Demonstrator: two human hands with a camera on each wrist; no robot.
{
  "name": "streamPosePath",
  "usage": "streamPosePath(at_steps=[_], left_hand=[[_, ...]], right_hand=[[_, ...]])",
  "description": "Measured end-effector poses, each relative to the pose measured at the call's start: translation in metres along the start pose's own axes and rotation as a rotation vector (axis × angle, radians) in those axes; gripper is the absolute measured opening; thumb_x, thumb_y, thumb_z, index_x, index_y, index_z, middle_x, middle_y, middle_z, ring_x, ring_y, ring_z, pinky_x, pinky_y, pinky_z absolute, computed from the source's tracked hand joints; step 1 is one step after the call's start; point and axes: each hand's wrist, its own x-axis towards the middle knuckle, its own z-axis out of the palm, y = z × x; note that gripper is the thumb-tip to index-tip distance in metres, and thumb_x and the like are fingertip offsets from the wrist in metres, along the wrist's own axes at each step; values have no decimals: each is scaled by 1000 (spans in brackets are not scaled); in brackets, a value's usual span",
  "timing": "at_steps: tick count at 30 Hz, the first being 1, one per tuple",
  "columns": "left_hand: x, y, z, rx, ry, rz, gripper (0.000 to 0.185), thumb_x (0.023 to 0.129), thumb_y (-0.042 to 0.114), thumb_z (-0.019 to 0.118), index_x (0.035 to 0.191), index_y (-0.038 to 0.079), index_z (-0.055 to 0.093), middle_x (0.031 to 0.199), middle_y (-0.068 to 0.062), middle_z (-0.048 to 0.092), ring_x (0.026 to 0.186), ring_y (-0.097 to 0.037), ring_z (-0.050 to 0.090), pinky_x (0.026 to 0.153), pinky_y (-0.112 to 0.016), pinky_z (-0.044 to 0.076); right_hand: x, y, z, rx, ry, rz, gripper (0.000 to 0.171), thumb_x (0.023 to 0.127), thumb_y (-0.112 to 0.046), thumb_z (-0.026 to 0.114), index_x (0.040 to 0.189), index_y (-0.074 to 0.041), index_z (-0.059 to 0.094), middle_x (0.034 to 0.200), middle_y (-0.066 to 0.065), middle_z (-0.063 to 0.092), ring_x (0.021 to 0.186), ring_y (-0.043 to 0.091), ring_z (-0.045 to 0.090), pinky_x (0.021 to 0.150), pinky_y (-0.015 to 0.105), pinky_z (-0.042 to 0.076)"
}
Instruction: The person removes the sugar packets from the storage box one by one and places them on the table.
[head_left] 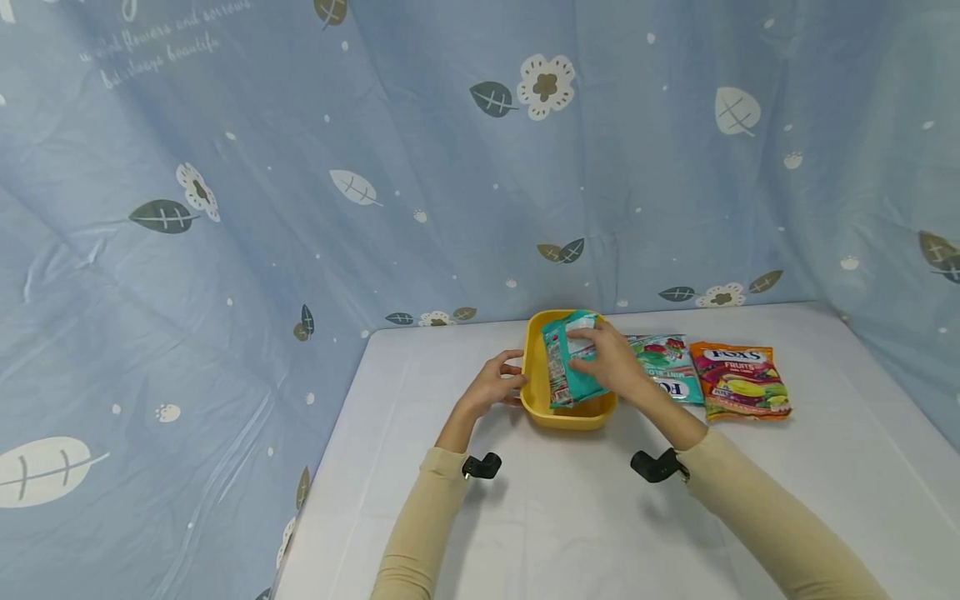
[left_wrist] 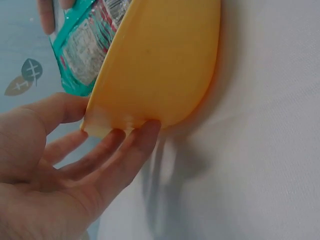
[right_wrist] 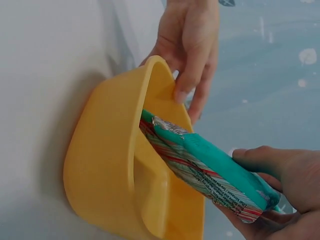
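Observation:
A yellow plastic basket (head_left: 567, 423) stands near the back of the white table. At its left side, my left hand (head_left: 491, 385) holds the rim, thumb at the edge and fingers against the outer wall (left_wrist: 160, 65). My right hand (head_left: 613, 362) grips a teal candy bag (right_wrist: 210, 175) between thumb and fingers. The bag slants over the basket's opening, its lower end inside the rim in the right wrist view. Part of the basket's floor is hidden under the bag.
Right of the basket lie a teal and white candy bag (head_left: 667, 367), partly behind my right hand, and an orange and purple fruit candy bag (head_left: 741, 382). A blue patterned curtain (head_left: 450, 167) hangs along the table's back and left edges.

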Motion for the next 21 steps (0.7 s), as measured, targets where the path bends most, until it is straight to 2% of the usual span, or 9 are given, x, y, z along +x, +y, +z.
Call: streamPosePath(at_steps=[4,10,16,21], left_hand=[[0,-1,0,-7,-3,2,59,93,10,64,147,16,42,127,-21,54,96,-30,69,71,-39,64],[0,-2,-1,-11,2,-8,57,93,11,65,146,19,44,127,-20,55,93,-28,69,71,-40,64],[-1,-3,-1,-22,-2,-8,59,93,12,65,147,18,43,128,-20,54,96,-28,68,72,-39,64],[-2,-2,-1,-34,-2,2,58,93,11,65,146,17,43,128,-21,53,97,-29,68,73,-39,64]], right_hand=[[-4,3,-5,25,-5,6,50,87,-19,73,135,-10,60,133,26,51,118,42,50,100,60,48],[-11,7,-14,12,39,-18,49,86,-21,75,132,-10,62,118,22,55,99,33,51,87,51,52],[-19,12,-22,-19,56,-15,49,86,-24,75,132,-11,63,112,21,55,92,32,51,81,46,51],[-24,16,-25,-37,57,-23,49,86,-24,75,132,-12,63,102,16,54,84,27,46,70,33,42]])
